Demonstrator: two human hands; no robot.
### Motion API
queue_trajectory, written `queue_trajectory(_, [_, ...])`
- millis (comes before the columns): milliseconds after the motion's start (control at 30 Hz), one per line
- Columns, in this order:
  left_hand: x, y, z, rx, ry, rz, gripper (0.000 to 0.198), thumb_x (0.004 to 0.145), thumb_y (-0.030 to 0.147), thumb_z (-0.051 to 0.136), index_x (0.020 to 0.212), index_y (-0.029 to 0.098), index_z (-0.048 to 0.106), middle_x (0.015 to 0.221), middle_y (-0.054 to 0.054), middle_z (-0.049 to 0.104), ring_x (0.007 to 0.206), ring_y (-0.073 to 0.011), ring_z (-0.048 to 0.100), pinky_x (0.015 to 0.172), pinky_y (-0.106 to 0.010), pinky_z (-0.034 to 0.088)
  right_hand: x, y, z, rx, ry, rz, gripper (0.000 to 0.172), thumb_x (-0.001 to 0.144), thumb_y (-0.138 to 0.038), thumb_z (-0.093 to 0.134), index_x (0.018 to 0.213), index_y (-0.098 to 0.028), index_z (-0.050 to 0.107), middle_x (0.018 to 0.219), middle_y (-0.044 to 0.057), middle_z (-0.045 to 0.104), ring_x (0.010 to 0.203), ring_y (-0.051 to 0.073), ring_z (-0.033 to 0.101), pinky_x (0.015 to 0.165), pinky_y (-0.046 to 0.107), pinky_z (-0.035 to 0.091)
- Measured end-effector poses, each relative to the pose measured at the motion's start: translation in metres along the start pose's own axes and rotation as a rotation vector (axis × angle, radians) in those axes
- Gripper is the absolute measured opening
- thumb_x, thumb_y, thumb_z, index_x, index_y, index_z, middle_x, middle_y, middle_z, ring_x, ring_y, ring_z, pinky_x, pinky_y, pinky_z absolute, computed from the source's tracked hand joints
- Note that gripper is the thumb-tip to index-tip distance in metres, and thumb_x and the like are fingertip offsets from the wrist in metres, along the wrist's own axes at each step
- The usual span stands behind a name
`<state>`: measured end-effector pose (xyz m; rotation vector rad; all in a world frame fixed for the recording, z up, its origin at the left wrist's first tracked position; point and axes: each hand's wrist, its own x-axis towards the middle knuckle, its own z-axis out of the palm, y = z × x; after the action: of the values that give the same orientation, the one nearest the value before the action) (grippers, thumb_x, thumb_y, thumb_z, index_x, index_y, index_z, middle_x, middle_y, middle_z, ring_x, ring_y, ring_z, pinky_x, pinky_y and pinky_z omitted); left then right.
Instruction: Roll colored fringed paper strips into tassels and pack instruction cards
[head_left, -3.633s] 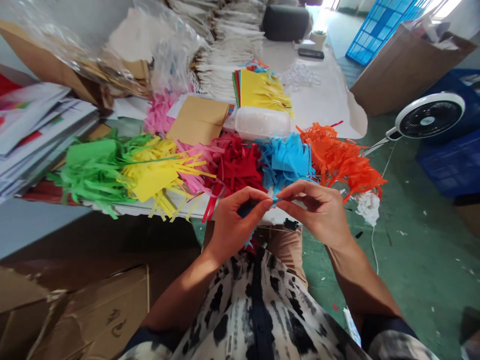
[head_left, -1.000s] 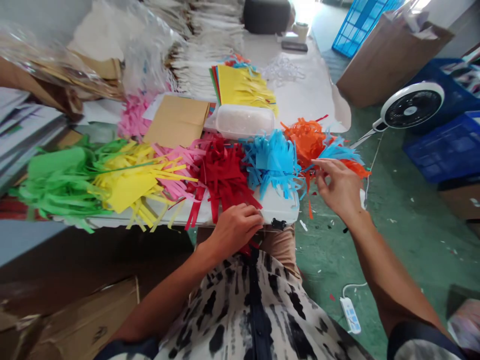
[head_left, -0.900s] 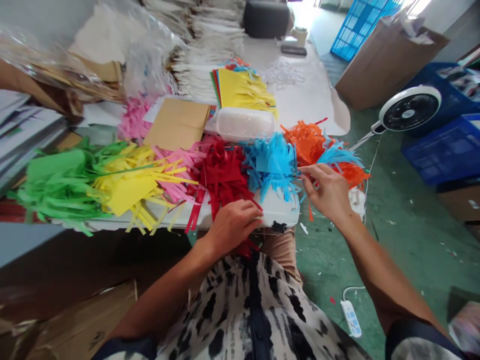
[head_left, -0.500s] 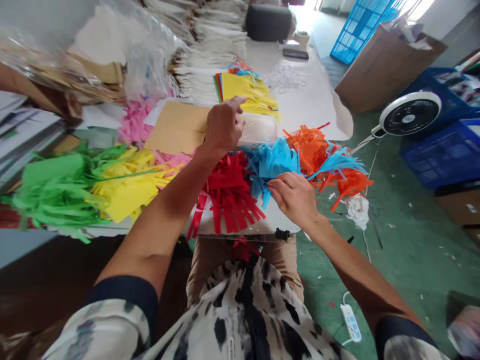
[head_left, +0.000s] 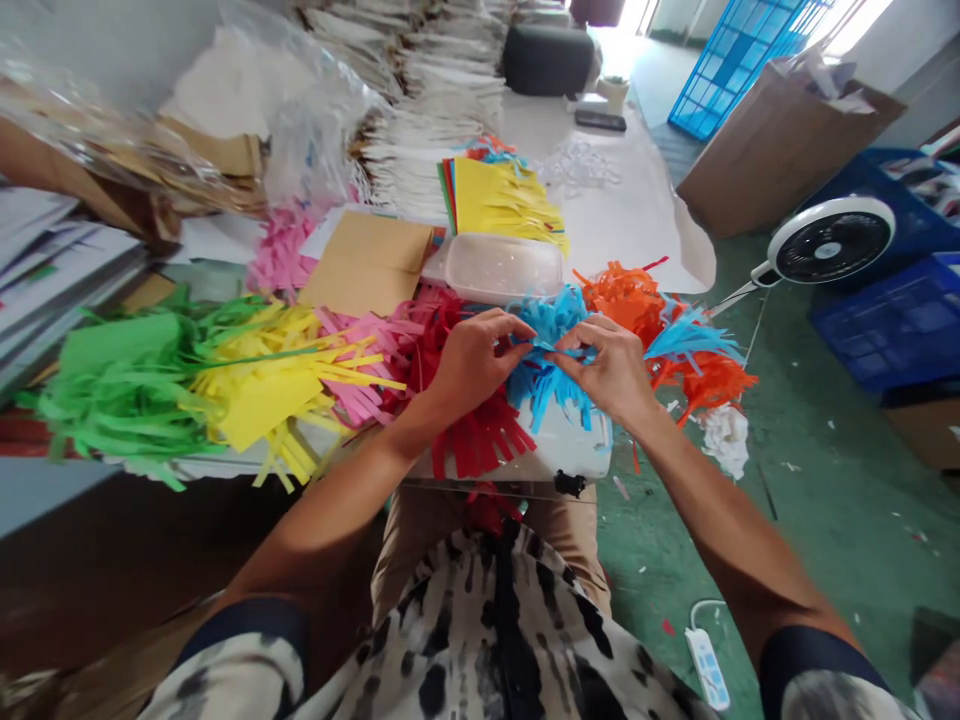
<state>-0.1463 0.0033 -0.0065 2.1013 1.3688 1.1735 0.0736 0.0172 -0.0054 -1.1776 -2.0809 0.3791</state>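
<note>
My left hand and my right hand meet over the blue fringed paper, each pinching it between thumb and fingers. That blue piece lies on a white tray at the table's near edge. Red fringed paper sits just under my left hand. To the right lies a pile of orange fringed paper with one blue fringed piece resting on top of it.
Pink, yellow and green fringed paper piles run leftward. A clear plastic box, a brown envelope and a stack of coloured sheets lie behind. A white fan, blue crates and a power strip are on the green floor.
My right hand laid a blue piece on the orange pile, then came back left. My left hand reached out to the plastic box and returned; both now pinch the blue paper.
</note>
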Motion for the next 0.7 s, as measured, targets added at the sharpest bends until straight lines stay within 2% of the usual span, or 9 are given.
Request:
queue_trajectory(133, [-0.006,-0.001,0.01,-0.035,-0.006,0.025,0.011,0.09,0.016,0.078,0.099,0.022,0.079,0.094,-0.001,0.078,0.079,-0.0146,0.069,0.077,-0.028,0.053,0.009,0.002,-0.012,0.156,-0.102,0.006,0.023,0.09,-0.043,0.078,0.077,-0.024,0.076,0.079,0.002,0.072,0.077,0.019,0.066,0.071,0.034,0.051])
queue_trajectory(300, [-0.009,-0.004,0.013,-0.031,0.005,0.027,0.007,0.091,0.018,0.077,0.097,0.022,0.079,0.095,-0.001,0.079,0.08,-0.015,0.07,0.075,-0.028,0.053,0.012,0.003,-0.023,0.291,-0.246,0.027,0.021,0.09,-0.048,0.077,0.089,-0.027,0.082,0.091,0.002,0.077,0.084,0.018,0.071,0.081,0.037,0.055])
queue_trajectory(500, [-0.013,-0.003,0.014,-0.047,0.033,-0.002,0.021,0.092,0.018,0.077,0.112,0.023,0.075,0.101,-0.002,0.079,0.079,-0.0137,0.07,0.075,-0.028,0.054,0.015,-0.001,-0.023,0.246,-0.133,0.075,0.026,0.084,-0.047,0.082,0.075,-0.023,0.074,0.08,0.0,0.072,0.076,0.017,0.063,0.074,0.036,0.049])
queue_trajectory(700, [-0.017,0.002,0.015,-0.16,0.126,0.016,0.017,0.094,0.017,0.074,0.109,0.023,0.072,0.103,-0.001,0.077,0.081,-0.0118,0.069,0.068,-0.025,0.052,0.019,0.0,-0.024,0.378,-0.172,0.062,0.023,0.084,-0.047,0.083,0.079,-0.025,0.078,0.08,0.001,0.074,0.077,0.017,0.066,0.076,0.037,0.052])
